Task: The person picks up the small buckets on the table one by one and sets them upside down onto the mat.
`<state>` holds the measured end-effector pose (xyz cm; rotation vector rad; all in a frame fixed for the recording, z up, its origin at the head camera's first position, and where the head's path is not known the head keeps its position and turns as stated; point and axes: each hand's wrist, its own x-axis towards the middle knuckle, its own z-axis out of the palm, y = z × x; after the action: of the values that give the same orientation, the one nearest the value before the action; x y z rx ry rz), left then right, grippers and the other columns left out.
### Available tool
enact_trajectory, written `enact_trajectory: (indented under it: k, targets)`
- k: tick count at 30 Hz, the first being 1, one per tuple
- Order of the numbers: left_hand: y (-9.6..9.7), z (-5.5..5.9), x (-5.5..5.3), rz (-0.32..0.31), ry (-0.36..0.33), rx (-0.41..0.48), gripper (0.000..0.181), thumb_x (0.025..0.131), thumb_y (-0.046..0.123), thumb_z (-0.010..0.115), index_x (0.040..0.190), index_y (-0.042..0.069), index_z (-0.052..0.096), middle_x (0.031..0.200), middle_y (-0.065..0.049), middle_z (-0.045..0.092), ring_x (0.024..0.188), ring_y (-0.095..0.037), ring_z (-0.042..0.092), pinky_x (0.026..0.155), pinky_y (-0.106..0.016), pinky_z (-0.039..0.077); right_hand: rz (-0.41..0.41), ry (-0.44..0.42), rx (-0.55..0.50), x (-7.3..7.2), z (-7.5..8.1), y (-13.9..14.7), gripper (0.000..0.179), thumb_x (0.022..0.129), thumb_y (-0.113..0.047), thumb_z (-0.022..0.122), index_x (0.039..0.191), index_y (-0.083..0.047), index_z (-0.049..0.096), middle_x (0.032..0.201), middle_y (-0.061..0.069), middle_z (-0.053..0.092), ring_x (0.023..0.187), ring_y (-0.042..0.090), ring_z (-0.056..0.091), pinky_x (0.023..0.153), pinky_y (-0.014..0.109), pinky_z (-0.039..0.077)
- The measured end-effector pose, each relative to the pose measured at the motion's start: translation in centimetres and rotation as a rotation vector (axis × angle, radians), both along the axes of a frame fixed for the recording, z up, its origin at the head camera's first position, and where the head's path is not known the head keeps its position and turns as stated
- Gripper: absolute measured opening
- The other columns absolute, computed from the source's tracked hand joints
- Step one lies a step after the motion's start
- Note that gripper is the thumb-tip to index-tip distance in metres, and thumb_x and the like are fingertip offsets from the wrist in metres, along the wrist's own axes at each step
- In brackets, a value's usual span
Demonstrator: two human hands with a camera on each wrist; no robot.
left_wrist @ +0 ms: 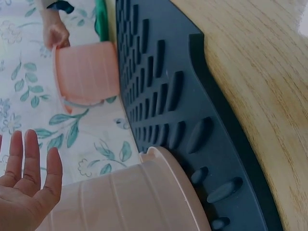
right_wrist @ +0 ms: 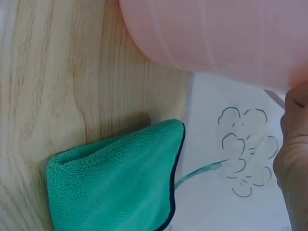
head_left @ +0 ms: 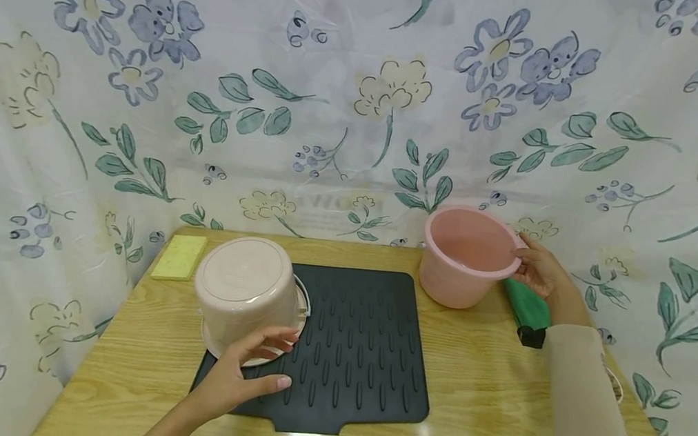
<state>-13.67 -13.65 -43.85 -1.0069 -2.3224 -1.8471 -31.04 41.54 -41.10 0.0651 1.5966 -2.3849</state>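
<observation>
A beige bucket [head_left: 247, 278] stands upside down on the left part of a black ribbed drying mat [head_left: 363, 344]. My left hand [head_left: 242, 368] is at the near side of this bucket, fingers spread and relaxed; in the left wrist view the fingers [left_wrist: 31, 163] look apart from its wall. At the back right, a pink bucket [head_left: 464, 256] is upright on the table, its opening facing up. My right hand [head_left: 538, 266] pinches the right side of its rim, thumb and fingers over the edge. In the right wrist view only the pink bucket's lower wall [right_wrist: 202, 38] shows.
A folded green cloth [right_wrist: 115, 178] with dark edging lies on the table right of the pink bucket. A yellow sponge cloth [head_left: 179, 257] lies at the back left. A floral curtain [head_left: 334, 106] hangs directly behind the wooden table [head_left: 484, 382].
</observation>
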Motion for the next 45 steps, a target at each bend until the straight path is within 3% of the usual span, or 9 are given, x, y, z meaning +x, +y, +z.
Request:
enact_trajectory:
  k: [6,12,17,27,34,36,45]
  targets:
    - [0.1,0.0,-0.1,-0.014,-0.014,0.013,0.058,0.085,-0.006,0.07,0.139,0.004,0.051,0.129,0.001,0.06,0.114,-0.011,0.059,0.093,-0.029,0.051,0.049,-0.018,0.021,-0.3,0.3,0.1,0.072,0.105,0.001,0.03,0.159,-0.023,-0.011,0.09,0.008,0.072,0.07,0.021,0.073,0.06,0.033,0.06]
    - [0.0,-0.2,-0.2,-0.019,-0.017,0.019,0.056,0.086,-0.007,0.068,0.138,-0.001,0.05,0.13,0.001,0.059,0.114,-0.013,0.059,0.092,-0.029,0.051,0.025,-0.055,0.097,-0.7,0.4,0.1,0.071,0.104,-0.002,0.034,0.161,-0.025,-0.003,0.087,0.007,0.071,0.066,0.02,0.072,0.059,0.033,0.06]
    - [0.0,-0.2,-0.1,-0.028,-0.032,0.027,0.054,0.087,-0.007,0.067,0.138,0.0,0.051,0.13,0.002,0.059,0.113,-0.013,0.06,0.091,-0.029,0.051,0.025,-0.053,0.151,-0.6,0.2,-0.1,0.073,0.106,-0.003,0.037,0.16,-0.021,-0.008,0.082,0.005,0.07,0.063,0.018,0.071,0.057,0.031,0.059]
    - [0.0,-0.5,-0.1,-0.079,-0.053,0.065,0.054,0.088,-0.008,0.064,0.139,0.0,0.049,0.133,0.003,0.058,0.113,-0.014,0.06,0.09,-0.029,0.051,0.047,0.043,0.082,0.0,-0.2,0.2,0.072,0.104,0.003,0.034,0.159,-0.01,-0.011,0.088,0.008,0.072,0.068,0.021,0.073,0.06,0.034,0.06]
    - [0.0,-0.5,-0.1,-0.08,-0.084,0.071,0.054,0.088,-0.008,0.063,0.139,0.001,0.05,0.133,0.003,0.059,0.115,-0.014,0.06,0.093,-0.03,0.051,-0.034,0.093,0.059,1.2,-0.1,0.0,0.071,0.102,0.007,0.037,0.159,-0.007,-0.003,0.084,0.008,0.073,0.065,0.021,0.073,0.058,0.033,0.06]
    - [0.0,-0.5,-0.2,-0.072,-0.107,0.074,0.053,0.088,-0.008,0.063,0.138,0.002,0.05,0.133,0.004,0.059,0.115,-0.014,0.059,0.094,-0.029,0.05,-0.052,0.107,0.024,1.5,0.0,0.0,0.074,0.102,0.007,0.038,0.159,-0.008,-0.005,0.083,0.01,0.073,0.064,0.022,0.073,0.057,0.033,0.06]
    - [0.3,-0.4,-0.6,-0.077,-0.069,0.099,0.054,0.088,-0.008,0.062,0.14,-0.001,0.047,0.138,0.003,0.057,0.12,-0.018,0.057,0.096,-0.03,0.05,-0.081,0.174,-0.179,3.0,0.7,-1.2,0.075,0.102,0.009,0.034,0.156,-0.006,-0.015,0.088,0.013,0.072,0.066,0.028,0.073,0.058,0.036,0.06]
